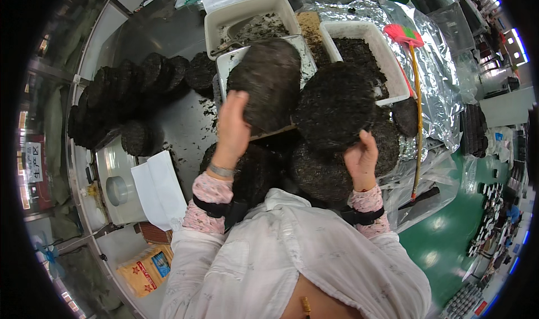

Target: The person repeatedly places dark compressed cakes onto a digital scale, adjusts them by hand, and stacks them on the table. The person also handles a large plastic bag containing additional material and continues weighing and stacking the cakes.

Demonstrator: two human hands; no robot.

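Observation:
My left hand (233, 127) is at the left edge of a round dark sheet of what looks like dried seaweed (267, 81), fingers on its rim. Hand and sheet are both blurred, and the thumb is hidden. A second round dark sheet (337, 104) has its lower right edge between the thumb and fingers of my right hand (362, 157). The left sheet is over a white tray (309, 62). Below the hands, close to my body, are more round dark sheets on the left (257, 171) and on the right (322, 171).
Stacked dark discs (113, 87) line the metal table (185, 123) at left. A white bin with flakes and a scoop (252, 5) stands at the back; another white bin (393, 83) is at right. A pink broom (417, 108) lies on silvery film (442, 91). White paper (160, 190) lies left.

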